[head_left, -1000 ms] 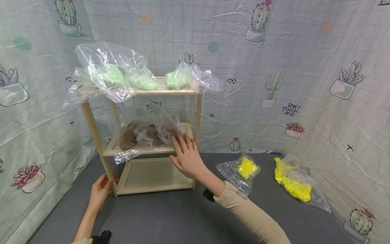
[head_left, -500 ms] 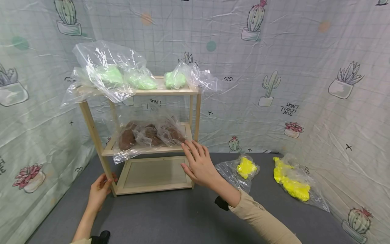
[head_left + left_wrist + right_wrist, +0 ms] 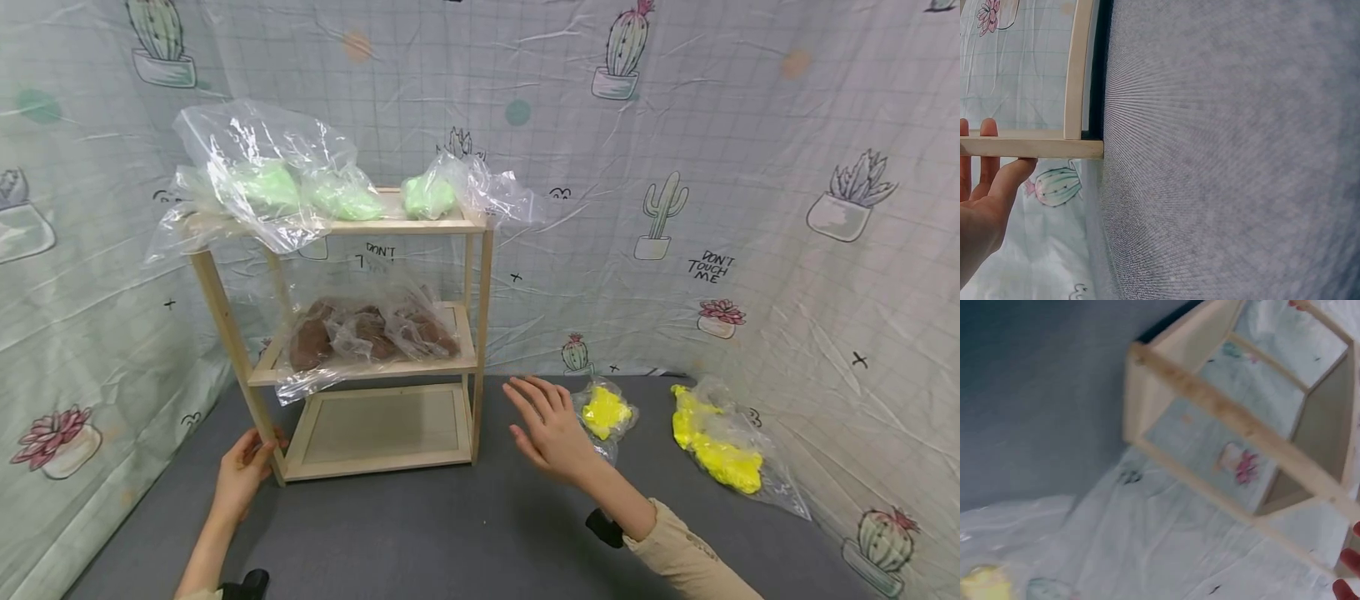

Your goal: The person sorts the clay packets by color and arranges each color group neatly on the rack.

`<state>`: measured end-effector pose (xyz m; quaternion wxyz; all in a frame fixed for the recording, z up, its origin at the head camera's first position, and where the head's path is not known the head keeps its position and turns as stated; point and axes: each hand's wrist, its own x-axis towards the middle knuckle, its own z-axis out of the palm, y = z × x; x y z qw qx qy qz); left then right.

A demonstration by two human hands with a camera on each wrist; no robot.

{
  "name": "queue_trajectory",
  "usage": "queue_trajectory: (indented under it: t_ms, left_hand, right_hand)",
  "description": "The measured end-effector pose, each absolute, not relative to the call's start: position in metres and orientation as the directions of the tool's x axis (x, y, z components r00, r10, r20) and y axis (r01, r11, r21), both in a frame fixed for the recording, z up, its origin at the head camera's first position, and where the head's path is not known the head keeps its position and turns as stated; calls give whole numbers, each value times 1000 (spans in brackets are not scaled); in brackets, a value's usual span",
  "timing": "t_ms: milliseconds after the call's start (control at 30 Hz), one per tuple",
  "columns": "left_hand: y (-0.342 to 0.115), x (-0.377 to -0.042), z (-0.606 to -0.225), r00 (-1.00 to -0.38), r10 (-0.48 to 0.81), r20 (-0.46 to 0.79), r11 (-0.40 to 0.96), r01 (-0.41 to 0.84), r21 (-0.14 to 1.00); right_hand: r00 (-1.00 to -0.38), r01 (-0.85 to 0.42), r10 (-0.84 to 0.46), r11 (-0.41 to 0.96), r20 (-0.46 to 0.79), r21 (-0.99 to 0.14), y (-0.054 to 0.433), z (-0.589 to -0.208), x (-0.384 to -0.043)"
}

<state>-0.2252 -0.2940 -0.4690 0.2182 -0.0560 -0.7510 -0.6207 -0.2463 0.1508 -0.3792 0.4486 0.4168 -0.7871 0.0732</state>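
1. The left hand (image 3: pixel 242 475) pinches the front left post (image 3: pixel 237 354) of a wooden shelf (image 3: pixel 382 423) low down, its fingers (image 3: pixel 989 128) behind the wood and its thumb on the near side.
2. The right hand (image 3: pixel 555 437) holds nothing; its fingers are loosely spread, raised above the surface (image 3: pixel 420 533) to the right of the shelf and apart from it.
3. Behind the right hand – partly hidden by it in the head view – lies a near bag (image 3: pixel 604 411) with a yellow lump; whether they touch I cannot tell.
4. The shelf stands upright on the dark grey surface. Its middle tier (image 3: pixel 442 367) carries brown lumps (image 3: pixel 369 332) in clear plastic, one corner hanging over the front edge.
5. Its top tier (image 3: pixel 420 226) bears three pale green lumps (image 3: pixel 347 200) in clear bags.
6. Well right sits a longer yellow bag (image 3: pixel 723 454), close to the cactus-printed cloth (image 3: pixel 562 275) around the surface.
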Motion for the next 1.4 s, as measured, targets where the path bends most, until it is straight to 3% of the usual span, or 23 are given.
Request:
queue_trajectory:
  t_ms: [133,433,633,767,1033,1400]
  left_hand:
    - [-296,-225,-471,-905,-190,381,178,350,920]
    - [-301,-226,-470,-931,-134,341,153,320,935]
    - [-326,-244,-498,-941,-58,335,89,329,940]
    - [-336,-253,-510,-942,-44,333,62,331,942]
    - [-327,-243,-489,-932,24,361,47,362,931]
    - [-312,-228,-468,-925,31,379,52,380,924]
  right_hand:
    - [-256,-719,-591,646,765,258,171,-389,-247]
    - [-345,-696,-567,689,748,201,215,-417,-261]
    - [-383,-667,-548,721,744,188,239,-430,-278]
    - [-447,-614,-529,768,722,182,254,-437,-288]
    - [-539,-519,-490,834,685,187,280,-447,-306]
    - [-662,-405,-373,908,650,108,304,-456,-321]
